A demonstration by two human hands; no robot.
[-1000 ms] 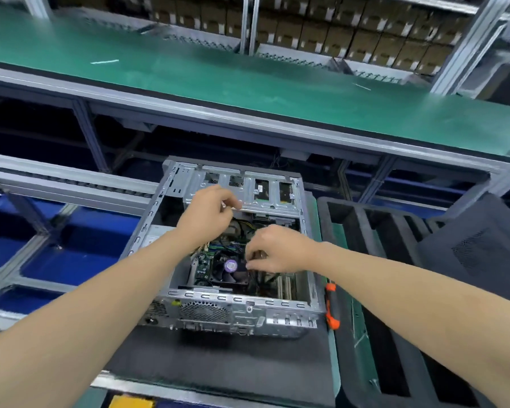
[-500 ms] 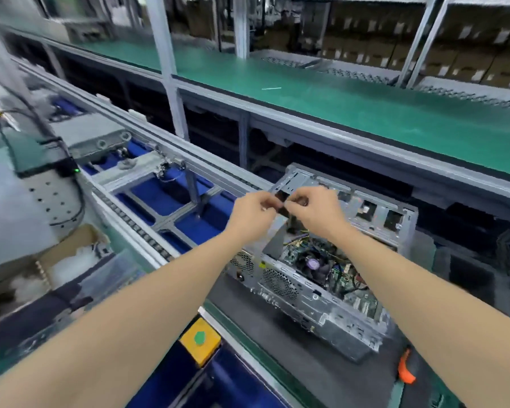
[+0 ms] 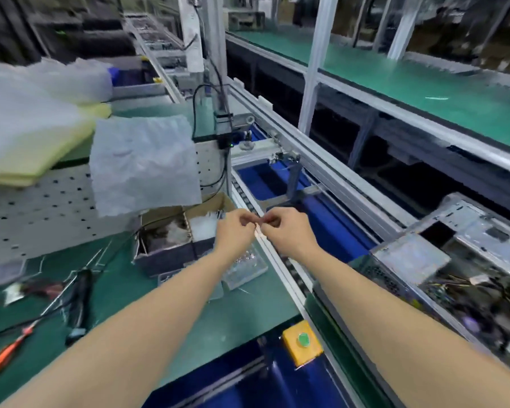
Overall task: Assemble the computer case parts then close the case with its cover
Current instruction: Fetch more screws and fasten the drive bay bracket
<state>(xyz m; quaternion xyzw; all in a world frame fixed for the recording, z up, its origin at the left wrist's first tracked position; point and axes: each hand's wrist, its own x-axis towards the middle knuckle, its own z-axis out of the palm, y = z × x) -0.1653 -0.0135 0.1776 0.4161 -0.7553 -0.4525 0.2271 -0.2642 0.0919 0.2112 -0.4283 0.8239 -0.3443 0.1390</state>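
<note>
Piece (image 3: 259, 231) pinched by left hand (image 3: 235, 232), right hand (image 3: 289, 234)

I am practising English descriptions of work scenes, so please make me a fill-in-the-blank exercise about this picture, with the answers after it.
1. The button on the yellow box is ____ in colour.
2. The open computer case stands to the ____ of the left hand and the right hand.
3. The screwdriver at the lower left has an ____ handle.
4. The small pale piece is pinched by ____ hands at once.

Missing words: green; right; orange; both.
</note>
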